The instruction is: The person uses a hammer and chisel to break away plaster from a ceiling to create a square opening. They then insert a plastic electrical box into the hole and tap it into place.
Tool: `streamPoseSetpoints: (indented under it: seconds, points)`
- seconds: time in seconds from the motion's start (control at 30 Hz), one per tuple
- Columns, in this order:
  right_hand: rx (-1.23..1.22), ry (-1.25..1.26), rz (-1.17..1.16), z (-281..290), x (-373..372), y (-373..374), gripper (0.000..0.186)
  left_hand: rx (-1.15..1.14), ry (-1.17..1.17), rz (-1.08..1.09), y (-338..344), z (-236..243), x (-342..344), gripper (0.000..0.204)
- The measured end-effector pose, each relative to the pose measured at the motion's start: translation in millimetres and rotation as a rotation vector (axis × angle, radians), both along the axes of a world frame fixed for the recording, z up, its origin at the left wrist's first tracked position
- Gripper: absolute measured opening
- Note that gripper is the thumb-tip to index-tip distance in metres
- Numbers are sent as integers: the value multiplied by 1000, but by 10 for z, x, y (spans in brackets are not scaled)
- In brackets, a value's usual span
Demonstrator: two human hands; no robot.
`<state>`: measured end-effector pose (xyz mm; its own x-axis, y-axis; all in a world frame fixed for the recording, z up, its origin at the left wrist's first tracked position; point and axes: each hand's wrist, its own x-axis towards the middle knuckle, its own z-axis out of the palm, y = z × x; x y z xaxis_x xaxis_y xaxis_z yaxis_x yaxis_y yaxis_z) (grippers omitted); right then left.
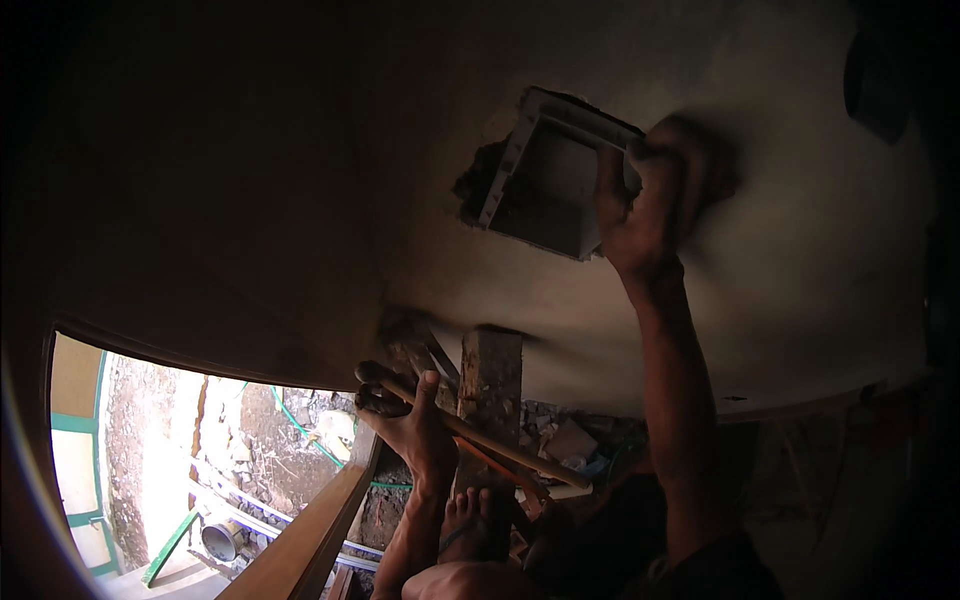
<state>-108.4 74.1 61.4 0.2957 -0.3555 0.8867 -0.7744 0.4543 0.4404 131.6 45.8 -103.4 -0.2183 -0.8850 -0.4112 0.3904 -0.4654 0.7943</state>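
Note:
A square grey wall box (510, 160) sits tilted in a rough-edged hole in the wall (800, 280). My right hand (660, 195) is at the box's right edge, with the thumb inside the rim and the other fingers curled outside it against the wall. Lower down, my left hand (415, 425) is closed around a long wooden-handled tool (520, 456). Its handle slants down to the right, and its dark upper end by my fingers is too dim to make out.
An upright rough wooden beam (490, 380) stands beside my left hand, above my bare foot (465, 510). Rubble (570, 440) lies by the wall base. A wooden frame edge (310, 530) borders a bright opening with a grey pipe (222, 540). A dark round fitting (875, 90) juts out at upper right.

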Motion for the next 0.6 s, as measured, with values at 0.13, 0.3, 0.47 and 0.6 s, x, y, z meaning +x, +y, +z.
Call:
streamPoseSetpoints:
  seconds: [0.13,0.3,0.47,0.6]
  points:
    - [18,-33,126,-20,-44,-4,24,-31,-7,20,11,5,-5,77]
    - [35,-54,107,-20,-31,6,28,-87,-78,-5,19,8,-6,68]
    - [16,-82,-64,-38,92,9,27,-83,-105,-17,30,-6,51,67]
    - [-19,-69,-129,-99,52,37,26,-18,-71,-41,8,20,22,75]
